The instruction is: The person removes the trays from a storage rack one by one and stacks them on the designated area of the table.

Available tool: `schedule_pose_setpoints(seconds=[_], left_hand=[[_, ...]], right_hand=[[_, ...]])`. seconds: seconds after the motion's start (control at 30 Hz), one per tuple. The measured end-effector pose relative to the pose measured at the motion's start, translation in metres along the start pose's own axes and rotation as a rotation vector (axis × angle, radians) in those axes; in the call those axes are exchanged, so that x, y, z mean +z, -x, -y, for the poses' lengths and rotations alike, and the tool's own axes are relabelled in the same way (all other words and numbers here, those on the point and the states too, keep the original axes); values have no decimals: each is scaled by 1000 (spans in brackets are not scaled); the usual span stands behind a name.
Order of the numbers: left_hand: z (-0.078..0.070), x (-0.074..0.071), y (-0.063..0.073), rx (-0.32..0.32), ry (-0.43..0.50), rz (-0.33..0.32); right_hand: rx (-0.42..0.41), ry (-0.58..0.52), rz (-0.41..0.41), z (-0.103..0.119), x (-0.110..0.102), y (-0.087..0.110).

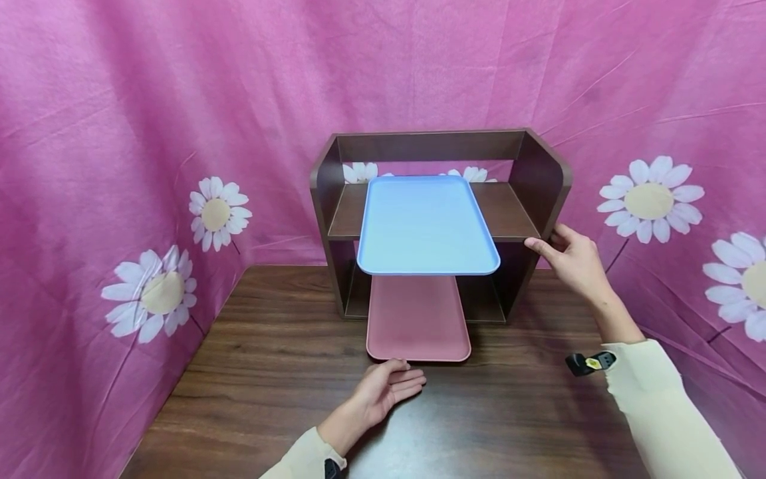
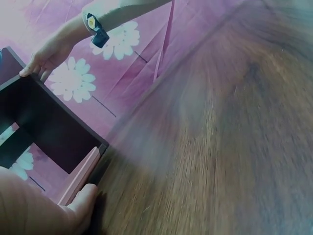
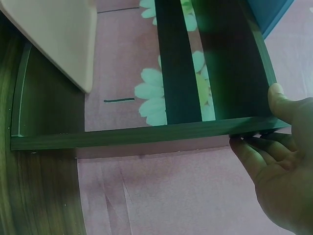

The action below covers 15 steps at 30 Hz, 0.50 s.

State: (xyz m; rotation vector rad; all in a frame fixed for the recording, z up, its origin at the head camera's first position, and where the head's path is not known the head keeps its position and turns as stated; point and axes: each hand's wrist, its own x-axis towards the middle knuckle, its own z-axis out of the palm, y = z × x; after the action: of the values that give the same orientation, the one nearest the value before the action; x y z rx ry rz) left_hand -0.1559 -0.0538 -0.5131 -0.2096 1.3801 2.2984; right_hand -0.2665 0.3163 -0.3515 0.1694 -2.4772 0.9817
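A dark brown two-level shelf [image 1: 541, 176] stands on the table. A light blue tray [image 1: 427, 226] lies on its upper level, jutting out past the front. Below it, a pink tray [image 1: 417, 319] sits in the lower level and also sticks out toward me. My left hand [image 1: 383, 392] is at the pink tray's front edge, palm up with fingers extended; in the left wrist view its thumb is right by the tray's rim [image 2: 80, 176]. My right hand [image 1: 574, 263] grips the shelf's right side panel, thumb on the front edge and fingers along the outer face.
The wooden table [image 1: 263, 372] extends in front of the shelf and to its left. A pink cloth [image 1: 251, 86] with white daisies hangs behind and on both sides, close to the table's edges. A black wrist device [image 1: 589, 363] is at the right sleeve.
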Motion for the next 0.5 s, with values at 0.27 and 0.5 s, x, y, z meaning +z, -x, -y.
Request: schedule_pose_setpoints(seconds=[0.27,0.5], left_hand=[[4,6,-6,5,89,6],[5,12,-13,28,193,-4]], right_hand=[[26,-42,7,1,2,0],[30,-72,8,1,1,1]])
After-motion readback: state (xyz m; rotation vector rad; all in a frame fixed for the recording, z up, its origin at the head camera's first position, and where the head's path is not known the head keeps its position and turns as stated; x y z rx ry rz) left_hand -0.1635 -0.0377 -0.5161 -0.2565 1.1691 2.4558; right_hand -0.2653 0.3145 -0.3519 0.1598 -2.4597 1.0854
